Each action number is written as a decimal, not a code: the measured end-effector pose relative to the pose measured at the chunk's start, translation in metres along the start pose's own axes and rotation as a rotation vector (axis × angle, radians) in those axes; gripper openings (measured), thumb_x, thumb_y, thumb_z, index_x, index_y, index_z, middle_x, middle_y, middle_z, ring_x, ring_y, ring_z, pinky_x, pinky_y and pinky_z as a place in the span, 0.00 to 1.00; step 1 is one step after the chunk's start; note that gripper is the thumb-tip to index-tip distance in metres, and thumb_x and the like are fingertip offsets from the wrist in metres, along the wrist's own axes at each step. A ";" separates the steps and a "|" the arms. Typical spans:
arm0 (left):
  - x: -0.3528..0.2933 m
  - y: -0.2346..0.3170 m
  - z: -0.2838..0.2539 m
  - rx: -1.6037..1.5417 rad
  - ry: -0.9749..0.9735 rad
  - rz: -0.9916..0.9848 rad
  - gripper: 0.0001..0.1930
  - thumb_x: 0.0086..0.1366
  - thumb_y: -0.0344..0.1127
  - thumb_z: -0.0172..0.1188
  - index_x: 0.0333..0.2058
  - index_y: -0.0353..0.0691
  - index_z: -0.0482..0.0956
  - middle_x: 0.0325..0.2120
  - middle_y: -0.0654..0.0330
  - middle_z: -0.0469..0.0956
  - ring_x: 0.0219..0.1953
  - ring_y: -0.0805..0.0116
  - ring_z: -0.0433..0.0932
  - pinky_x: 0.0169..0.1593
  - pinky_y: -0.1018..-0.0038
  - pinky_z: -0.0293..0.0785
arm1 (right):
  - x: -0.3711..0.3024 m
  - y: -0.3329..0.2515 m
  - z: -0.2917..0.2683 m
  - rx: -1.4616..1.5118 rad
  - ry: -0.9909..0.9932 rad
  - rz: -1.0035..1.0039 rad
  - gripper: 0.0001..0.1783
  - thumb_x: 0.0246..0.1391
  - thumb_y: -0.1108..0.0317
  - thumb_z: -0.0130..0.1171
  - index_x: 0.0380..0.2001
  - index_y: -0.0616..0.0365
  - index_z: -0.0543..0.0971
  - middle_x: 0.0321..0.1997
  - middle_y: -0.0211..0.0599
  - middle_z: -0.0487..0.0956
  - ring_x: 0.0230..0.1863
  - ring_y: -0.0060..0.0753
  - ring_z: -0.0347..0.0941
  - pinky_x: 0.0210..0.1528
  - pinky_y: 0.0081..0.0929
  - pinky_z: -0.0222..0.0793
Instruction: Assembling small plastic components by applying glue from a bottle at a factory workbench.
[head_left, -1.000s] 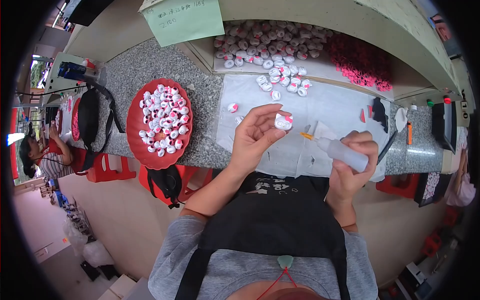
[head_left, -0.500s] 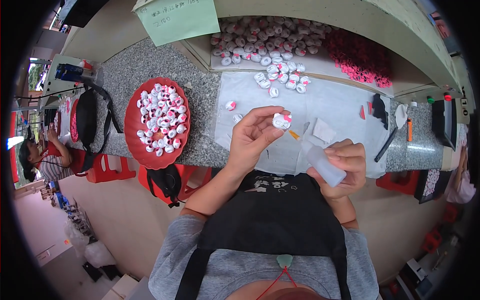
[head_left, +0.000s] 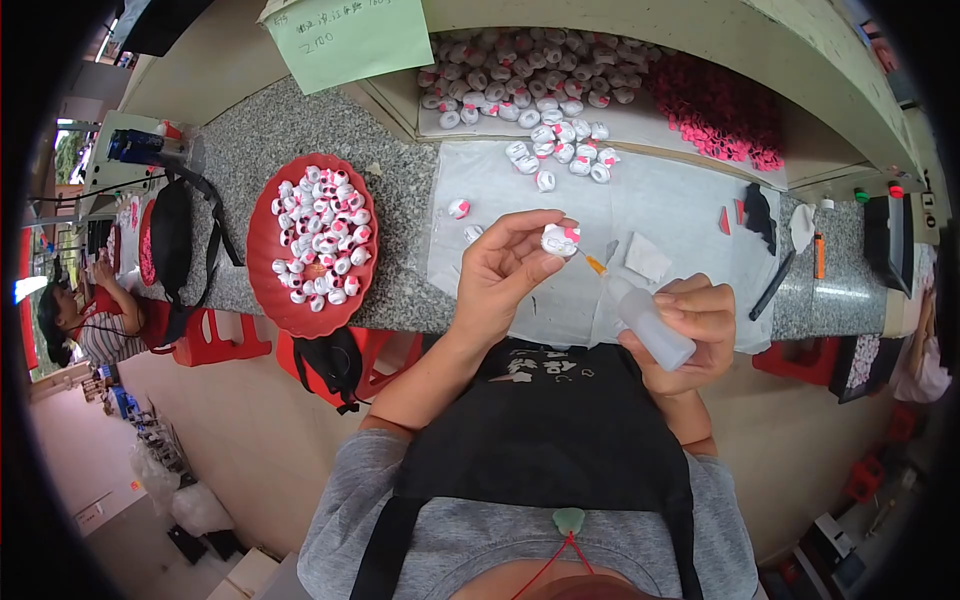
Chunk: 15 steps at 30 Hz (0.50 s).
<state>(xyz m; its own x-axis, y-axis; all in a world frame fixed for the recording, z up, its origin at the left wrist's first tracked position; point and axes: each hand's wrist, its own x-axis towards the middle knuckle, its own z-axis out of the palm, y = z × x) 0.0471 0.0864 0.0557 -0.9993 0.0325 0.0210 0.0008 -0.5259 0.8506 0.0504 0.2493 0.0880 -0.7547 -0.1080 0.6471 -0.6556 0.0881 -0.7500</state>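
Note:
Between the thumb and fingers of my left hand (head_left: pixel 507 272) is a small white figurine head (head_left: pixel 560 239) with a pink patch. My right hand (head_left: pixel 697 330) is wrapped round a translucent squeeze bottle (head_left: pixel 655 328), tilted with its nozzle toward the head. The orange-based needle tip (head_left: pixel 596 266) points at the head's lower right side; whether it touches, I cannot tell. Two more white heads lie on the white paper sheet (head_left: pixel 470 190) left of my hand, one of them (head_left: pixel 459 208) with pink on it. A folded white pad (head_left: pixel 648 258) rests beyond the bottle.
A red scalloped plate (head_left: pixel 262 290) full of similar heads stands at left. At the back, a shelf holds piled white heads (head_left: pixel 540 75) and small pink pieces (head_left: pixel 720 115). Black cloth (head_left: pixel 760 220), a dark stick tool (head_left: pixel 771 287) and an orange marker (head_left: pixel 819 258) lie at right.
The bottle and its needle tip have shifted slightly right and down, a little away from the figurine head. My left hand keeps its grip, with the head turned slightly.

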 end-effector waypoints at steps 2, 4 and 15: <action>0.000 0.001 0.000 -0.003 -0.003 -0.014 0.18 0.49 0.21 0.51 0.41 0.31 0.63 0.37 0.51 0.68 0.40 0.68 0.68 0.43 0.73 0.66 | 0.000 0.001 0.000 -0.005 0.002 -0.015 0.19 0.29 0.73 0.65 0.26 0.57 0.67 0.27 0.34 0.66 0.23 0.25 0.63 0.25 0.18 0.61; 0.000 0.001 0.001 -0.007 -0.007 -0.028 0.18 0.49 0.21 0.51 0.41 0.31 0.63 0.37 0.51 0.68 0.40 0.68 0.68 0.43 0.74 0.66 | -0.001 0.001 0.001 -0.001 0.009 -0.021 0.19 0.29 0.72 0.65 0.27 0.57 0.66 0.27 0.35 0.66 0.23 0.25 0.63 0.24 0.17 0.61; -0.001 0.001 0.002 0.025 -0.020 -0.044 0.18 0.48 0.20 0.51 0.41 0.31 0.63 0.37 0.52 0.69 0.41 0.69 0.68 0.45 0.76 0.63 | -0.002 0.002 0.001 0.003 -0.001 -0.017 0.20 0.28 0.71 0.66 0.27 0.57 0.67 0.27 0.35 0.66 0.23 0.25 0.64 0.24 0.17 0.61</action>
<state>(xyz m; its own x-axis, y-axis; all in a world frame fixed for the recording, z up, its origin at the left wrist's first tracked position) 0.0486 0.0879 0.0573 -0.9974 0.0720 -0.0069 -0.0422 -0.5018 0.8640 0.0506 0.2486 0.0849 -0.7435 -0.1104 0.6595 -0.6682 0.0829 -0.7394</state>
